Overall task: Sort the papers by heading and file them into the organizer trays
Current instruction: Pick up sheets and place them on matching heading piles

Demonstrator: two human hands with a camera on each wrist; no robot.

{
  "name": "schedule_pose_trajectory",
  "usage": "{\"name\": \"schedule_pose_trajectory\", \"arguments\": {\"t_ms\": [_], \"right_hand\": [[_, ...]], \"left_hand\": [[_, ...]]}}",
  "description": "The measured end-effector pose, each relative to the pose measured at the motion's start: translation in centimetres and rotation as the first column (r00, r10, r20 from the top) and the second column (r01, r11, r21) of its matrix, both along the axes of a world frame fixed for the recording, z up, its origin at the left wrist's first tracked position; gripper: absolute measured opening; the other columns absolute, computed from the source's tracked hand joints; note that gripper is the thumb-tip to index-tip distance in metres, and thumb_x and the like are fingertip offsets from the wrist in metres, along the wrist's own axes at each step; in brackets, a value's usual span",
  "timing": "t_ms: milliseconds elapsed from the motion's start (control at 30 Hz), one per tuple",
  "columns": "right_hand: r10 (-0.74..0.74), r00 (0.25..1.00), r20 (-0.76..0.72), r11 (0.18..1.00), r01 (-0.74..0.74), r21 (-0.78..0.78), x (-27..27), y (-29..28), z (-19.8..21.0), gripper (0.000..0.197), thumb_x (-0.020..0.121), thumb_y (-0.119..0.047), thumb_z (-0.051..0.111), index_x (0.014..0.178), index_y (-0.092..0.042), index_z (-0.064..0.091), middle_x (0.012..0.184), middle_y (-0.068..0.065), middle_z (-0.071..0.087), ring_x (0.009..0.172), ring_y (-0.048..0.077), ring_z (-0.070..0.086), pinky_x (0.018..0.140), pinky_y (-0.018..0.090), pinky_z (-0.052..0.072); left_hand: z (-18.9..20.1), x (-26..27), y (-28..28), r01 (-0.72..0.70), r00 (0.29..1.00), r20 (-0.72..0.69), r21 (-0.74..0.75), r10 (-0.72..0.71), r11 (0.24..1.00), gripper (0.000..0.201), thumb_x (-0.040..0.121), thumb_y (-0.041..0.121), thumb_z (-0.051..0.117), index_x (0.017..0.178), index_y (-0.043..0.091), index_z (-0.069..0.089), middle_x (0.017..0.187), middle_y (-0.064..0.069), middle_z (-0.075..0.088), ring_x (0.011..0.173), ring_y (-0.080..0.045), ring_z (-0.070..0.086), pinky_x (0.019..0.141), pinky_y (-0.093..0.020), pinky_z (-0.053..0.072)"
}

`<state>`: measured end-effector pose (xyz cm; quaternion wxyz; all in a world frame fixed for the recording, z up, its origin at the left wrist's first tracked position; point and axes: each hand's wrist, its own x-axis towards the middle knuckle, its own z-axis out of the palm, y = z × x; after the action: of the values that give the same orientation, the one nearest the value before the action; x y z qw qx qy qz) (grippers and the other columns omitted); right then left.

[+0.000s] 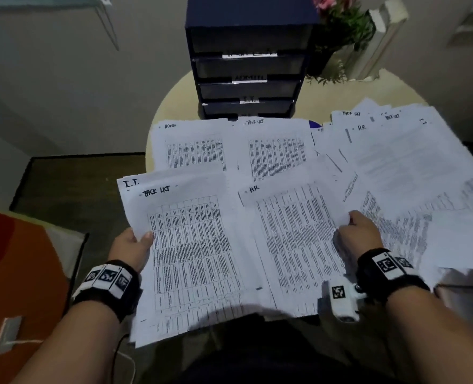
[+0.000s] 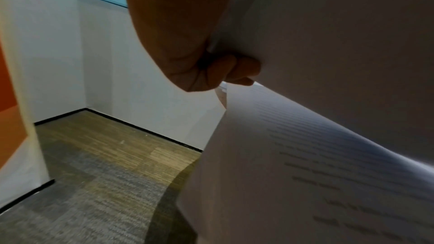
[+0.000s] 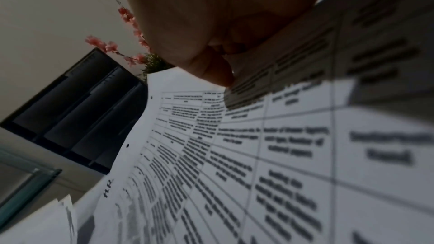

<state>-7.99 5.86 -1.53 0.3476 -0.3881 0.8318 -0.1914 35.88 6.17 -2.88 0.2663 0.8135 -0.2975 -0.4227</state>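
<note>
My left hand (image 1: 135, 242) pinches the left edge of a bundle of sheets whose top page (image 1: 191, 245) is headed "TASK LIST", with an "I.T." sheet (image 1: 131, 183) peeking out behind. From below, the left hand (image 2: 211, 66) shows fingers curled under the paper (image 2: 328, 62). My right hand (image 1: 357, 231) pinches the right edge of an "H.R." sheet (image 1: 293, 239); its thumb (image 3: 218, 73) presses on the printed table of that sheet (image 3: 234, 155). A dark blue organizer (image 1: 249, 65) with several labelled trays stands at the table's far side.
Sheets headed "ADMIN" (image 1: 193, 151) and "TASK LIST" (image 1: 274, 151) lie before the organizer on the round table (image 1: 180, 87). A loose heap of papers (image 1: 401, 151) covers the right side. A potted plant with pink flowers (image 1: 340, 20) stands back right. An orange cushion (image 1: 21, 273) lies left.
</note>
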Motion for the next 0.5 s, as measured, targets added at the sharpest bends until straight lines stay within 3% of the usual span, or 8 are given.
{"name": "schedule_pose_trajectory", "arguments": {"t_ms": [100,167,233,300,367,400,467,500], "right_hand": [[-0.017,1.000,-0.024,1.000,0.018,0.015,1.3,3.4,-0.9,0.034,0.083,0.007,0.049,0.110,-0.014,0.053,0.084,0.010,0.058,0.074,0.026,0.053,0.056,0.026,0.034],[-0.042,0.997,-0.062,0.999,0.043,0.011,1.7,5.2,-1.4,0.047,0.088,0.005,0.048,0.130,-0.016,0.045,0.080,0.008,0.055,0.069,0.024,0.052,0.057,0.029,0.034],[-0.059,0.996,-0.062,0.998,0.059,-0.006,1.9,6.5,-2.0,0.053,0.090,0.004,0.048,0.137,-0.017,0.039,0.075,0.006,0.052,0.066,0.024,0.052,0.056,0.030,0.035],[-0.055,0.997,-0.048,0.998,0.055,-0.003,2.0,7.2,-2.1,0.058,0.088,0.006,0.049,0.140,-0.018,0.037,0.085,0.005,0.054,0.068,0.027,0.055,0.057,0.028,0.035],[-0.058,0.995,-0.081,0.998,0.058,0.003,2.3,7.5,-1.9,0.065,0.083,0.008,0.052,0.142,-0.017,0.038,0.109,0.008,0.051,0.089,0.032,0.056,0.069,0.031,0.043],[-0.036,0.981,-0.191,0.999,0.039,0.012,2.6,7.4,-1.7,0.066,0.080,0.006,0.055,0.140,-0.017,0.041,0.119,0.012,0.048,0.104,0.034,0.052,0.083,0.038,0.044],[0.055,0.905,-0.422,0.999,-0.048,0.027,3.9,6.8,-0.7,0.059,0.080,-0.004,0.060,0.136,-0.019,0.047,0.132,0.014,0.042,0.120,0.037,0.040,0.101,0.049,0.035],[0.101,0.893,-0.439,0.993,-0.115,-0.006,4.9,6.2,0.0,0.054,0.082,-0.009,0.062,0.133,-0.020,0.049,0.133,0.012,0.041,0.123,0.035,0.038,0.104,0.049,0.031]], "left_hand": [[-0.1,0.2,-0.6,0.069,0.997,-0.016,0.008,-0.069,0.998,0.018,0.099,0.017,0.057,0.116,0.011,0.060,0.105,-0.009,0.065,0.093,-0.027,0.060,0.088,-0.038,0.046],[0.1,0.3,-0.7,0.108,0.994,-0.009,-0.008,-0.108,0.994,0.021,0.099,0.018,0.057,0.117,0.009,0.059,0.107,-0.008,0.065,0.096,-0.027,0.060,0.088,-0.036,0.044],[0.0,0.6,-0.7,0.138,0.990,-0.017,-0.012,-0.139,0.990,0.028,0.099,0.019,0.056,0.123,0.005,0.059,0.108,-0.007,0.064,0.098,-0.027,0.060,0.089,-0.036,0.044],[0.0,0.6,-0.6,0.145,0.989,-0.036,-0.012,-0.146,0.989,0.031,0.100,0.018,0.056,0.128,0.004,0.057,0.107,-0.007,0.062,0.099,-0.026,0.059,0.089,-0.035,0.043],[0.3,0.5,-0.5,0.150,0.987,-0.052,-0.024,-0.151,0.988,0.031,0.100,0.018,0.055,0.128,0.005,0.057,0.111,-0.008,0.064,0.099,-0.026,0.060,0.089,-0.035,0.043],[0.6,0.4,-0.5,0.154,0.986,-0.056,-0.039,-0.156,0.987,0.030,0.100,0.019,0.055,0.127,0.006,0.057,0.114,-0.009,0.065,0.099,-0.026,0.060,0.089,-0.035,0.044],[1.4,-0.1,-0.4,0.159,0.984,-0.074,-0.055,-0.163,0.986,0.028,0.100,0.018,0.055,0.125,0.006,0.057,0.115,-0.013,0.066,0.098,-0.029,0.062,0.089,-0.036,0.046],[1.6,-0.3,-0.5,0.163,0.983,-0.070,-0.059,-0.167,0.985,0.028,0.100,0.019,0.055,0.124,0.004,0.057,0.114,-0.019,0.066,0.101,-0.035,0.063,0.091,-0.039,0.047]]}}
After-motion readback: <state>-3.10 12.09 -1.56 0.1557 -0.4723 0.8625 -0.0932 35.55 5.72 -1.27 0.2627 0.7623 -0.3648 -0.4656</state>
